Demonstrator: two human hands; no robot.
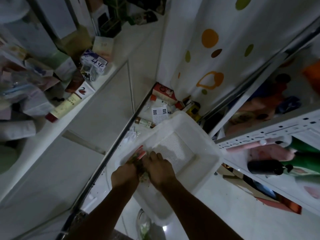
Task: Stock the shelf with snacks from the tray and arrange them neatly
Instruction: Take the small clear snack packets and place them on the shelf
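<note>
Narrow aisle (233, 213), tray (181, 116) beside shelf edge (259, 135)

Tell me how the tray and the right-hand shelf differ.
Tray: nearly bare, snack packets only at its left end, gripped by left hand and right hand; shelf: crowded with pink packs, green packs, a black bottle. Tray has raised walls; shelf is open-fronted. Both white.
</note>
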